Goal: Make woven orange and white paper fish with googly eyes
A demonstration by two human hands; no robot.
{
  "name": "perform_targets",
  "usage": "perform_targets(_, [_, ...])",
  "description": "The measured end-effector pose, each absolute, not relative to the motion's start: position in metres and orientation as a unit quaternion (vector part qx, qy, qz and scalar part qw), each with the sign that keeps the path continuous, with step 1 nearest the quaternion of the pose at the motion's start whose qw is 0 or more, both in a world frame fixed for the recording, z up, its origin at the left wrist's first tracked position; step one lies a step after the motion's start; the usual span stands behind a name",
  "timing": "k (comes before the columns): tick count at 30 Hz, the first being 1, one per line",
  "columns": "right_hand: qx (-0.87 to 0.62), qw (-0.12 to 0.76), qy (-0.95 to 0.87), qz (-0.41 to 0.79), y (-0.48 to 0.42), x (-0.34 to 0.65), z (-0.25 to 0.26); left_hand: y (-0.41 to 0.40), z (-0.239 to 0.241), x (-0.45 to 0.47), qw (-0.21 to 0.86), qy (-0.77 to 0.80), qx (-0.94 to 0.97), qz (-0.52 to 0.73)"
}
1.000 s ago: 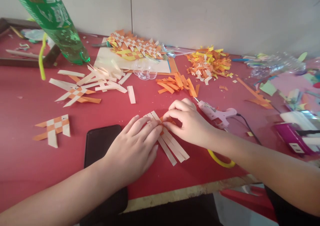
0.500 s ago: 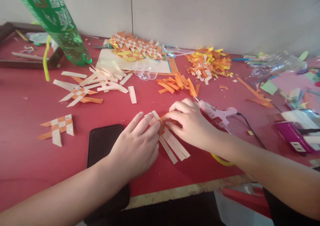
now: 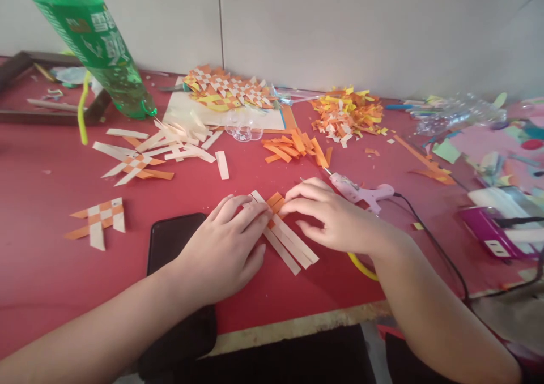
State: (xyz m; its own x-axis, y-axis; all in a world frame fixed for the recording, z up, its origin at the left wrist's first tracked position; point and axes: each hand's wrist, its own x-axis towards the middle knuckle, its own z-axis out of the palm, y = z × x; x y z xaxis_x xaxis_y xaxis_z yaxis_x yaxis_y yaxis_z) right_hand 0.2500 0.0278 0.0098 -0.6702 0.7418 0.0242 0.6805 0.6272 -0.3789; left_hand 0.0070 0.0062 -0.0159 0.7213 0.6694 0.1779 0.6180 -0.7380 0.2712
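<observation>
My left hand [image 3: 225, 248] lies flat on the red table [image 3: 42, 271], fingers stretched out and pressing down a small weave of cream paper strips [image 3: 291, 245]. My right hand [image 3: 331, 217] is beside it, fingertips pinched on an orange strip [image 3: 275, 201] threaded across the cream strips. The two hands' fingertips nearly meet over the weave. A dark phone [image 3: 172, 242] lies partly under my left wrist.
A pink glue gun [image 3: 361, 190] with a black cord lies just right of my right hand. Loose orange strips [image 3: 295, 146], cream strips [image 3: 178, 140], two small woven pieces [image 3: 100, 217], a pile of scraps [image 3: 346, 112], a green bottle [image 3: 97, 44] and a woven stack [image 3: 225, 86] lie farther back.
The view has shifted slightly. My right hand has drawn the orange strip a little farther across the cream strips, and its end now shows beyond the fingers. My left hand stays pressed flat.
</observation>
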Motion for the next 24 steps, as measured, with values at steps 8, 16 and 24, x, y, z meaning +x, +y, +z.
perform_targets(8, [-0.354, 0.153, -0.913, 0.133, 0.028, 0.246, 0.000, 0.008, -0.016, 0.007, 0.146, 0.359, 0.909, 0.151])
perform_targets(16, [-0.334, 0.258, -0.888, 0.184, 0.029, 0.240, -0.003, 0.008, -0.013, 0.003, 0.192, 0.337, 0.898, 0.207])
perform_targets(24, [-0.426, 0.418, -0.699, 0.394, 0.019, 0.232, 0.008, 0.011, -0.002, 0.007, 0.506, 0.405, 0.656, 0.386])
